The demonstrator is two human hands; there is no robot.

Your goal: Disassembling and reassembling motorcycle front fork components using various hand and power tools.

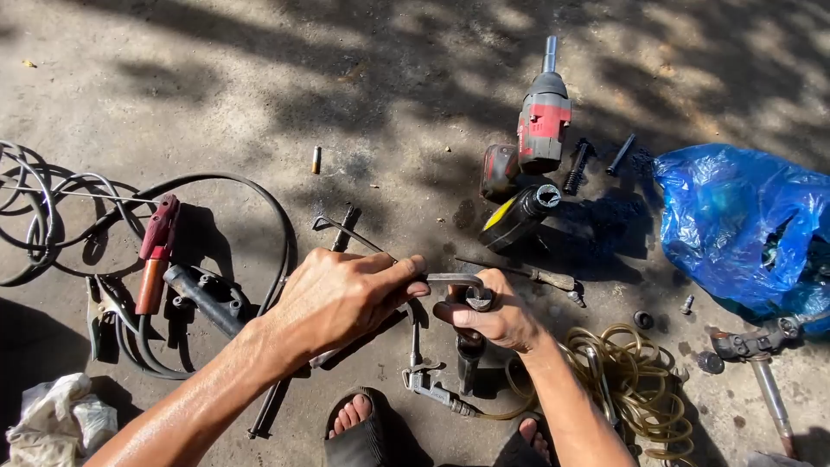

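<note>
My left hand (341, 294) grips a thin bent metal bar (450, 278) that runs across to my right hand. My right hand (494, 318) is closed around a dark upright cylindrical part (479, 298) where the bar's curved end meets it. Below the hands lies a metal air blow gun (430, 385) joined to a coiled yellowish hose (635, 380). My feet in dark sandals (359, 432) show at the bottom edge.
On the concrete ground lie a red cordless impact wrench (538, 130), a black-and-yellow bottle (517, 216), black bolts (577, 166), a screwdriver (540, 276), a blue plastic bag (743, 225), a red welding clamp (156, 251) with dark cables (259, 195), a white rag (56, 419).
</note>
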